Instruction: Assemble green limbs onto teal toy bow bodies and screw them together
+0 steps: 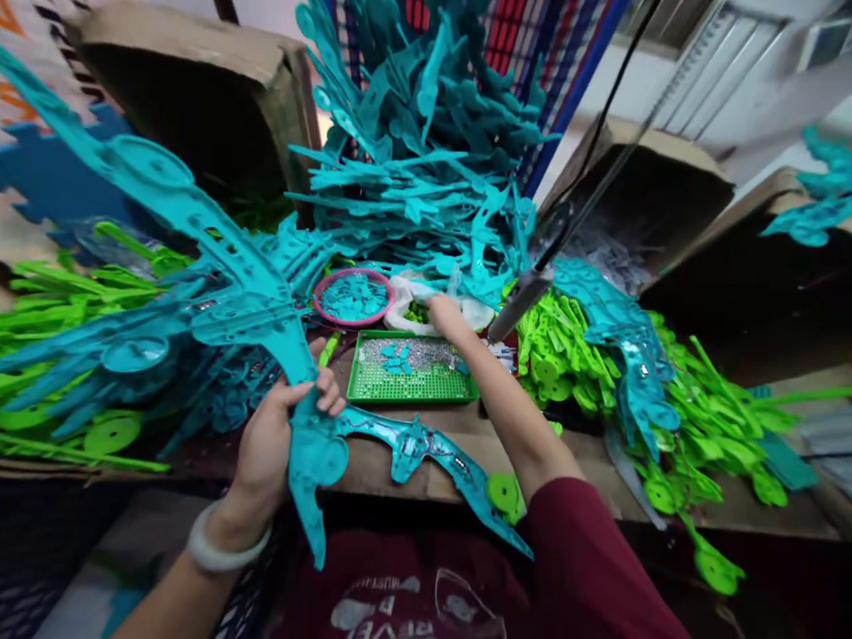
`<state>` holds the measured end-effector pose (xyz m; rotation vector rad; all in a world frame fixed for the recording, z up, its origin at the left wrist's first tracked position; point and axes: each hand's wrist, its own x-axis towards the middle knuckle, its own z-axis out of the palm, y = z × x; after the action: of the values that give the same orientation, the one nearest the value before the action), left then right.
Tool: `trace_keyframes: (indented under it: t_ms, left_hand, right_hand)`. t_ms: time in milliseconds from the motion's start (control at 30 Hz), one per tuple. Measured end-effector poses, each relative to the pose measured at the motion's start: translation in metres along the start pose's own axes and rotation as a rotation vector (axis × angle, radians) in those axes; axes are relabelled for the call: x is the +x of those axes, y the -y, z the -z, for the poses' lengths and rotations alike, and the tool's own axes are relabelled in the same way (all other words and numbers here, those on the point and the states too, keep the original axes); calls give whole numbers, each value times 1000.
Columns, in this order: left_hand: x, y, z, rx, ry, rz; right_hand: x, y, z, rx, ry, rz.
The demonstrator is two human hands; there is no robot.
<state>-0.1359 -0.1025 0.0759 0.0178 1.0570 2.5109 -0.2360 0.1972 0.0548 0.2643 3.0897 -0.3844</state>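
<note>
My left hand point(270, 435) is wrapped round a long teal plastic bow-shaped part point(266, 306), which slants from the upper left down to the table's front edge. My right hand point(445, 315) reaches into a white plastic bag point(403, 297) holding small green pieces point(416, 312); its fingertips are hidden, so what they hold cannot be made out. Below that hand lies a green tray point(413, 388) with small silvery parts and a few teal pieces. A second teal part point(426, 444) with thin wires lies on the table's front edge.
A pink basket point(318, 311) of teal pieces stands left of the bag. Teal parts point(413, 195) are heaped at the back, lime green ones point(565, 346) at the right and far left. A dark tool point(523, 302) hangs right of my forearm. Cardboard boxes point(286, 98) stand behind.
</note>
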Motion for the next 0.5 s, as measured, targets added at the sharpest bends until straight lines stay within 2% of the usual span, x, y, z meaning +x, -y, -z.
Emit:
trace_keyframes:
  t_ms: [67,133,200,267,333,400,500]
  left_hand:
    - [-5,0,-3,-1,-45,-6]
    - [-17,1,-3,44,-104,-34]
    - [-36,6,0,87,-159,-48]
    - [-54,15,2,98,-192,-39]
    - [-65,29,3,75,-168,-27]
    - [-65,43,-2,26,-101,-13]
    - [-51,58,-15,-94,4,30]
  right_hand:
    - [-20,14,9,85,-27,65]
    - [-59,31,17,177,-51,162]
    - [-116,45,22,270,-40,286]
    - [-179,52,21,348,42,408]
    - [-232,52,14,432,113,512]
    - [-263,51,5,584,49,476]
    - [-282,57,-3,745,-108,378]
